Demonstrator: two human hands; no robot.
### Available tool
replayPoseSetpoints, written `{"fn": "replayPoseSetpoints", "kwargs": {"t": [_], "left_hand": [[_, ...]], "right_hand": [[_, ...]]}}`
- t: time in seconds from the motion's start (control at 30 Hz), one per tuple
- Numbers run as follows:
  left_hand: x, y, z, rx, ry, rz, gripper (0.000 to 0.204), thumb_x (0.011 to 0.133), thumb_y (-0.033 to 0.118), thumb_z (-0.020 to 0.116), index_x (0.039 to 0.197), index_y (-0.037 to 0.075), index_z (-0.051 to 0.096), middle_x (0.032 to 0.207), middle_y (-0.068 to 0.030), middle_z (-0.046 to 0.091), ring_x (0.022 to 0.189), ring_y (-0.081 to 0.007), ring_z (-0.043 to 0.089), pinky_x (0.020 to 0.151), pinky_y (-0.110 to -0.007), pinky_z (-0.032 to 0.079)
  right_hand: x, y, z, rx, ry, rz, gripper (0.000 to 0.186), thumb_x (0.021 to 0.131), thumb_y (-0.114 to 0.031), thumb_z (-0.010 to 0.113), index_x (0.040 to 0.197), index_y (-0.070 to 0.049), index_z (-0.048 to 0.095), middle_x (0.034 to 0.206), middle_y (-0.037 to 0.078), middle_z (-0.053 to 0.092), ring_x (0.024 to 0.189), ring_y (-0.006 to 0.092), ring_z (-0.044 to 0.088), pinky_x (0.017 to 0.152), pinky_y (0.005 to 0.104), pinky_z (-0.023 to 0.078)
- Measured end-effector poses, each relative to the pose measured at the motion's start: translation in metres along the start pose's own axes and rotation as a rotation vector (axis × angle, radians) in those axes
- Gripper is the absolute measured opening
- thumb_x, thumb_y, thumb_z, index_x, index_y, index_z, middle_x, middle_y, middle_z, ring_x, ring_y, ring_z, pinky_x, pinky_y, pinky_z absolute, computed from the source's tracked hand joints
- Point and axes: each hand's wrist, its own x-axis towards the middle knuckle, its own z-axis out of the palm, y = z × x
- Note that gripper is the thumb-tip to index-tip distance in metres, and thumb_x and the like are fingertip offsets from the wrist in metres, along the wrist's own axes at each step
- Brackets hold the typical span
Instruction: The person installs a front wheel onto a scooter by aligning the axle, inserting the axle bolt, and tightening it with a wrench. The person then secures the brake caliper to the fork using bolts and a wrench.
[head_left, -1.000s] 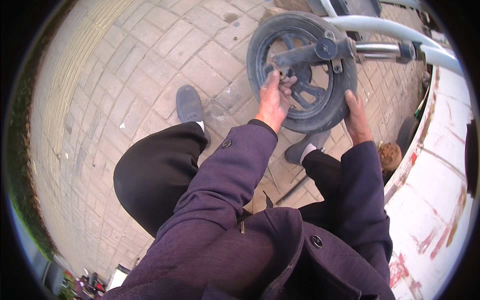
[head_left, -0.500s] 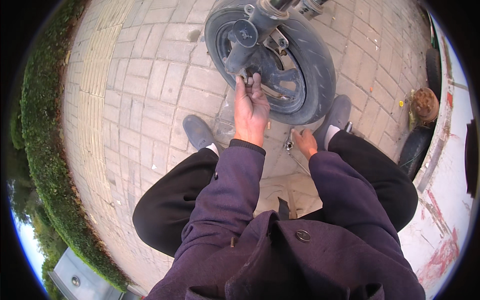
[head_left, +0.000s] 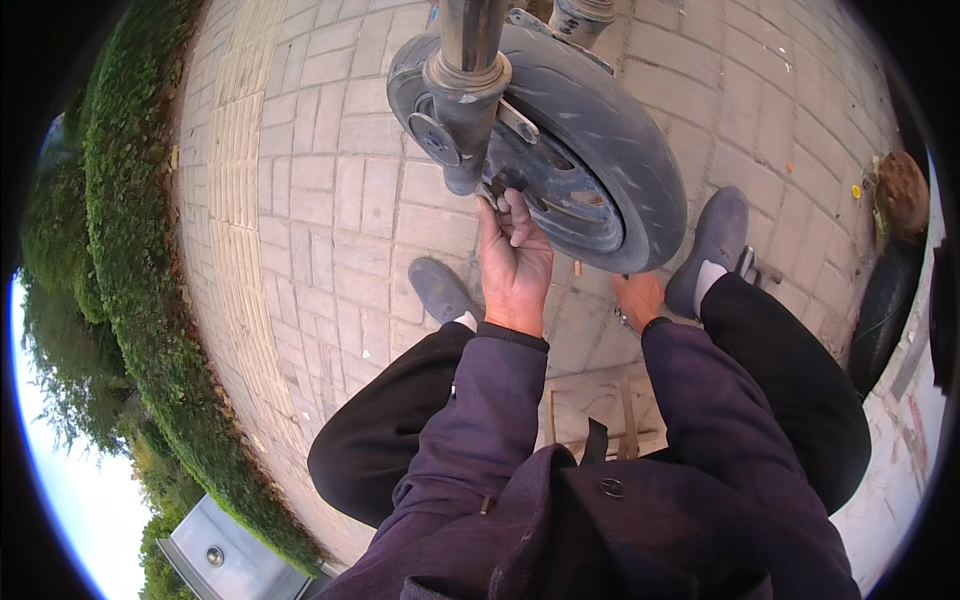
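A black wheel (head_left: 640,190) with a rubber tyre hangs on a dirty grey fork leg (head_left: 465,110). My left hand (head_left: 515,265) reaches up to the lower end of that leg, beside the hub. Its thumb and fingers are pinched there, and whatever lies between them is too small and dark to make out. Low by the tyre's near edge, my right hand (head_left: 638,298) is closed, with the shiny end of a metal wrench (head_left: 622,318) showing beside the fingers. Most of the wrench is hidden.
Brick paving (head_left: 350,200) surrounds the wheel. My grey shoes (head_left: 718,235) stand either side, with a metal part (head_left: 747,262) beside the right one. Farther right are a rusty round part (head_left: 902,195) and an old tyre (head_left: 885,320). A hedge (head_left: 140,280) runs along the left.
The view has shifted, and the fork and wheel appear turned. My left hand stays at the fork's lower end. The right hand has come closer to the tyre, and less of the wrench shows.
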Motion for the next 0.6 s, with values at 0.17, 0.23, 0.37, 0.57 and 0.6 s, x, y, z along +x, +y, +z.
{"fn": "replayPoseSetpoints", "kwargs": {"t": [0.17, 0.23, 0.37, 0.57, 0.6], "left_hand": [[0.0, -0.002, -0.003, -0.014, 0.004, 0.008, 0.022, 0.106, 0.026, 0.06, 0.108, 0.005, 0.064, 0.094, -0.0042, 0.072, 0.097, -0.015, 0.073, 0.052, -0.018, 0.044], [-0.001, -0.003, -0.003, -0.022, 0.02, 0.014, 0.02, 0.106, 0.026, 0.061, 0.107, 0.006, 0.065, 0.093, -0.0034, 0.072, 0.099, -0.0156, 0.072, 0.052, -0.018, 0.044], [0.001, -0.005, -0.005, -0.031, 0.036, 0.017, 0.018, 0.105, 0.026, 0.062, 0.104, 0.008, 0.065, 0.091, -0.0024, 0.071, 0.103, -0.0172, 0.071, 0.053, -0.019, 0.043], [0.004, -0.004, -0.01, 0.009, 0.036, 0.022, 0.018, 0.104, 0.027, 0.064, 0.104, 0.009, 0.065, 0.092, -0.0019, 0.07, 0.106, -0.0188, 0.07, 0.055, -0.02, 0.044], [0.004, -0.004, -0.011, 0.014, 0.028, 0.023, 0.018, 0.104, 0.027, 0.064, 0.104, 0.009, 0.065, 0.092, -0.0019, 0.07, 0.106, -0.019, 0.07, 0.055, -0.02, 0.044]], "right_hand": [[-0.002, 0.006, -0.014, 0.189, 0.186, 0.045, 0.044, 0.095, -0.037, 0.057, 0.11, 0.003, 0.065, 0.102, 0.028, 0.071, 0.102, 0.0478, 0.066, 0.089, 0.0521, 0.049], [0.004, 0.007, -0.032, 0.195, 0.257, 0.056, 0.045, 0.096, -0.038, 0.057, 0.112, 0.004, 0.065, 0.098, 0.024, 0.07, 0.095, 0.0426, 0.065, 0.083, 0.0492, 0.048], [0.037, -0.01, -0.103, 0.692, -0.034, 0.043, 0.045, 0.099, -0.038, 0.057, 0.116, 0.003, 0.064, 0.079, 0.011, 0.063, 0.066, 0.0225, 0.059, 0.058, 0.0387, 0.045], [0.047, -0.099, -0.216, 0.831, -0.216, -0.079, 0.044, 0.102, -0.046, 0.058, 0.107, -0.002, 0.066, 0.075, -0.001, 0.061, 0.062, 0.0094, 0.052, 0.053, 0.0295, 0.039], [0.041, -0.114, -0.228, 0.819, -0.236, -0.118, 0.044, 0.103, -0.046, 0.058, 0.106, -0.003, 0.066, 0.078, 0.0, 0.063, 0.064, 0.0095, 0.054, 0.055, 0.0291, 0.041]]}}
